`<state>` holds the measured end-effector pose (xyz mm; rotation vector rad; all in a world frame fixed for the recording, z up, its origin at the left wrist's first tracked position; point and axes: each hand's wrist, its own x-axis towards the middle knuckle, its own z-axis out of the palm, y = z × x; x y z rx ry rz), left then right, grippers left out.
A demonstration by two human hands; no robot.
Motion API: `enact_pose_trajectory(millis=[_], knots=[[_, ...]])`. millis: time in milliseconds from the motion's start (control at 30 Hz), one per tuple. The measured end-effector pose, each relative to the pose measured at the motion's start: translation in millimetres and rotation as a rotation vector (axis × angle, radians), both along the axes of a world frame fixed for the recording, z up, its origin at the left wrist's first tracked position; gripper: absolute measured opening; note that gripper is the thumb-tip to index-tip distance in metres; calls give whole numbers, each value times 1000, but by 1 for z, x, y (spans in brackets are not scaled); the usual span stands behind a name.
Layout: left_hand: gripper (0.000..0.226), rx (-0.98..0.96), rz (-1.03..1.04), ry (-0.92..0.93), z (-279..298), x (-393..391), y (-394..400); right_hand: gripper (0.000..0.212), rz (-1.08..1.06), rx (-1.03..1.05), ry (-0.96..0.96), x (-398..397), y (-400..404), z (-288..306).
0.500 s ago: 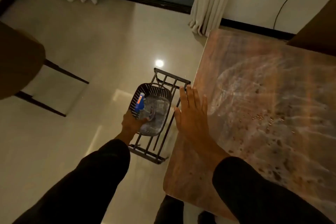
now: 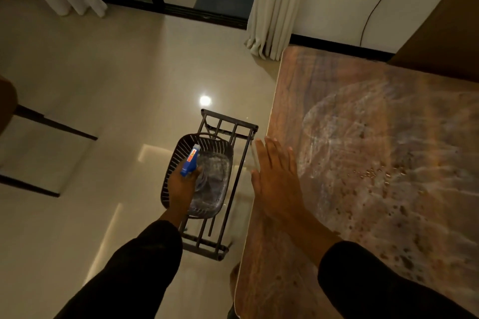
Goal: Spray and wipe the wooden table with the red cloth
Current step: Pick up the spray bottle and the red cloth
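My left hand [image 2: 181,185] is wrapped around a blue spray bottle [image 2: 190,161], fingers clenched on its body, the pale cap end pointing away from me. The bottle sits just over a dark perforated basket [image 2: 173,160], which lies directly beneath and ahead of that hand. Something pale and crinkled lines the basket's bottom; I cannot tell what it is. The basket rests on a dark metal rack [image 2: 228,127] that stands on the glossy floor [image 2: 103,85], between my two hands and just beside the edge of the wooden surface [image 2: 375,137].

My right hand [image 2: 277,179] is released, fingers straight and together, palm down at the near left edge of the surface; whether it presses on the wood or hangs just above it I cannot tell. Beyond its fingertips and off to its right the wood shows a broad pale smeared patch and a scatter of small droplets [image 2: 375,173].

Both my sleeves are dark. I see no red cloth in this view.
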<state>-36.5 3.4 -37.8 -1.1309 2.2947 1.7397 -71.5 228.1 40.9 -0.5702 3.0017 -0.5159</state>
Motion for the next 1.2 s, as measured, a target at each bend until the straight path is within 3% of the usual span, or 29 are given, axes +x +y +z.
enact_pose_trajectory(millis=[100, 300, 567, 833, 1000, 1200], knots=[[29, -48, -87, 156, 40, -5, -4, 67, -38, -12, 10, -9, 3, 29], [23, -118, -193, 376, 173, -43, 16, 66, -105, -13, 119, -27, 22, 125], [14, -110, -436, 555, 317, -91, 144, 70, -285, 22, 320, -42, 117, 252], [23, 10, -801, 643, 361, -88, 334, 70, -596, 70, 383, 8, 280, 284], [33, 63, -1015, 627, 352, -45, 456, 72, -795, 105, 343, 65, 394, 268], [22, 30, -1178, 646, 335, 10, 590, 71, -990, 93, 302, 146, 536, 249]])
